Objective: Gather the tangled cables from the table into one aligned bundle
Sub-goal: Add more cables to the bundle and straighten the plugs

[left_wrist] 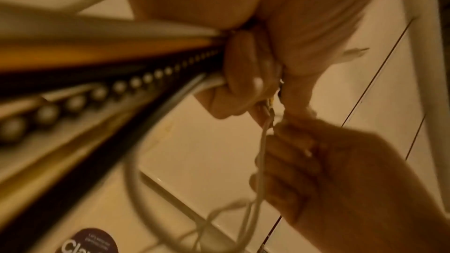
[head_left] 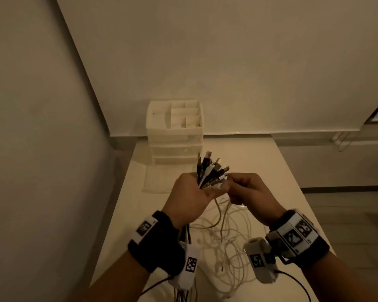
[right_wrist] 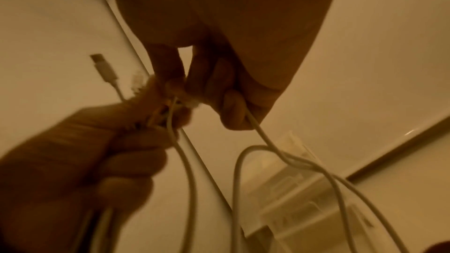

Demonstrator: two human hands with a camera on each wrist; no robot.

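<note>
My left hand (head_left: 192, 192) grips a bundle of cable ends (head_left: 210, 168), black and white plugs fanning up out of the fist above the table. My right hand (head_left: 247, 190) is right beside it, fingers curled round a white cable (right_wrist: 263, 138) and pinching its end against the bundle. In the left wrist view the left hand (left_wrist: 246, 76) clamps several cables (left_wrist: 121, 80) and the right hand (left_wrist: 340, 170) holds a thin white cable (left_wrist: 261, 153). Loose white cable loops (head_left: 227, 243) hang from both hands onto the table (head_left: 271, 171) in a tangle.
A white plastic drawer organizer (head_left: 175, 131) with open top compartments stands at the table's far edge by the wall. A clear plastic bag (head_left: 155, 179) lies in front of it. Floor drops away on the right of the table.
</note>
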